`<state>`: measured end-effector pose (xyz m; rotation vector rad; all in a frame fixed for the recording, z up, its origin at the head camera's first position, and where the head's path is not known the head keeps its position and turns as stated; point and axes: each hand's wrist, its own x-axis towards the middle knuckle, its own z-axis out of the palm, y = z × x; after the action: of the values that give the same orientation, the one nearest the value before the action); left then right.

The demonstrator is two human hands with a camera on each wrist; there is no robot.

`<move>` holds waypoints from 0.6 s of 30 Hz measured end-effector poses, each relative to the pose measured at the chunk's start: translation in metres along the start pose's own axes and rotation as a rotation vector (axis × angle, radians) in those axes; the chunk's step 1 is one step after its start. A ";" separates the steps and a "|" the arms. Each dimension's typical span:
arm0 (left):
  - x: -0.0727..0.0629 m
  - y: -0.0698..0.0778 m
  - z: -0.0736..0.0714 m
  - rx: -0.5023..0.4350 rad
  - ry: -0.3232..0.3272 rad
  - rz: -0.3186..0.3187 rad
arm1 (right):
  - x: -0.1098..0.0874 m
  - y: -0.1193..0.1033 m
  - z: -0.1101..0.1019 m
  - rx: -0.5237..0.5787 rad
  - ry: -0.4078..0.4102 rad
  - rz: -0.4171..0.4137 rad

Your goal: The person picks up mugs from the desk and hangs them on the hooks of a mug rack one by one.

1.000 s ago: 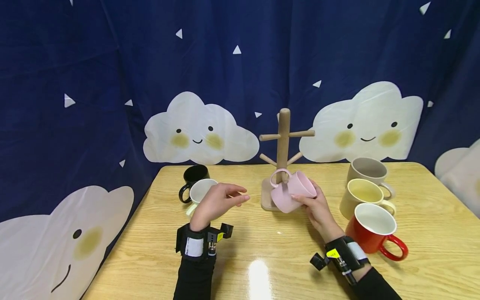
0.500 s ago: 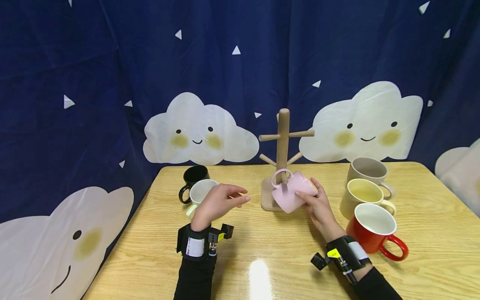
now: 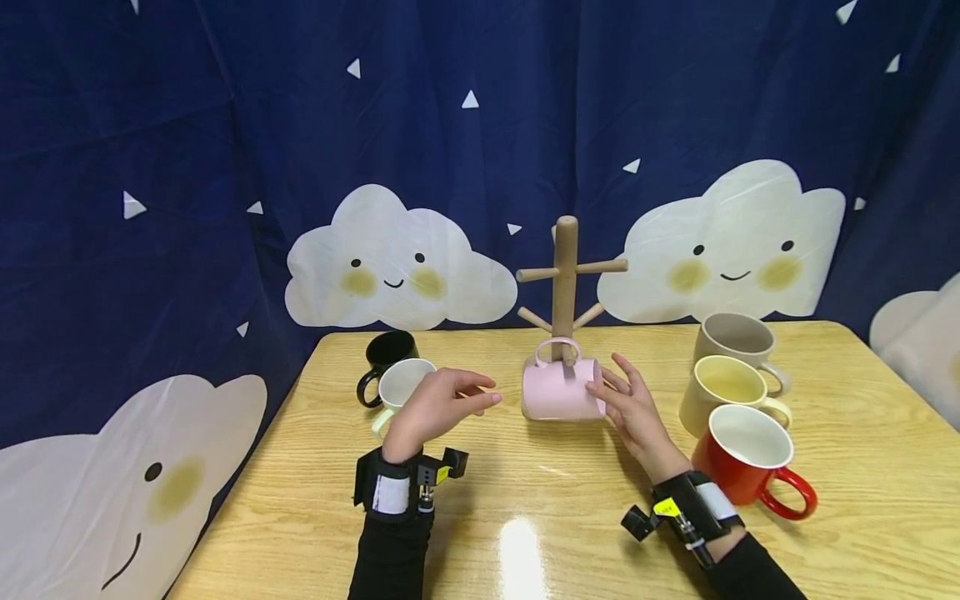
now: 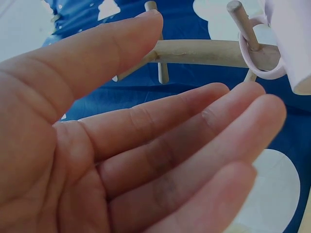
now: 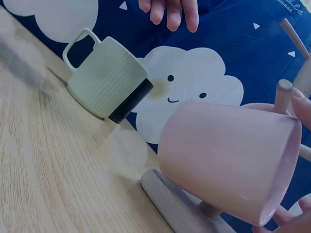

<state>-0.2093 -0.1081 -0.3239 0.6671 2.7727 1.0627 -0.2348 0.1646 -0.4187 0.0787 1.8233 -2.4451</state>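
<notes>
A pink mug [image 3: 558, 393] hangs on its side from a low front peg of the wooden mug tree [image 3: 566, 287]. In the left wrist view the peg passes through the mug's handle [image 4: 247, 53]. My right hand [image 3: 637, 417] is at the mug's open end, fingers spread, with one digit touching the side near the rim. The right wrist view shows fingertips [image 5: 286, 218] beside the rim. My left hand [image 3: 438, 408] hovers with loosely bent fingers and holds nothing, left of the tree. It partly covers a pale green mug [image 3: 403, 379].
Behind the pale green mug stands a black mug [image 3: 390, 348]. At the right are a grey mug [image 3: 731, 337], a yellow mug [image 3: 712, 408] and a red mug [image 3: 731, 467], close together. A blue curtain [image 3: 480, 150] hangs behind the wooden table [image 3: 555, 517].
The pink mug has swung from tilted to level, hanging by its handle on the peg. My right hand's fingers have loosened and spread from it. The left hand stays nearly still.
</notes>
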 end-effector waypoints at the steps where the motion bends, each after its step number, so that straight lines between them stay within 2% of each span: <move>1: 0.000 0.000 0.000 -0.001 0.001 -0.002 | 0.000 -0.001 0.000 -0.012 -0.002 0.000; 4: 0.000 0.000 0.000 -0.005 0.004 -0.012 | -0.002 -0.004 0.003 -0.041 0.009 -0.021; 6: 0.000 0.000 0.000 -0.005 0.007 -0.019 | -0.004 -0.009 0.005 -0.072 0.050 -0.067; 11: -0.003 -0.001 -0.001 -0.004 0.029 -0.043 | -0.017 -0.039 0.007 -0.165 0.239 -0.226; 14: -0.005 0.000 -0.002 -0.001 0.057 -0.070 | -0.028 -0.064 0.000 -0.103 0.292 -0.230; 18: -0.007 -0.001 -0.005 0.003 0.087 -0.092 | -0.040 -0.086 -0.019 0.100 0.253 -0.184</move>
<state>-0.2045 -0.1151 -0.3211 0.5003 2.8478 1.0942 -0.2042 0.2089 -0.3383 0.2487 1.8782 -2.7654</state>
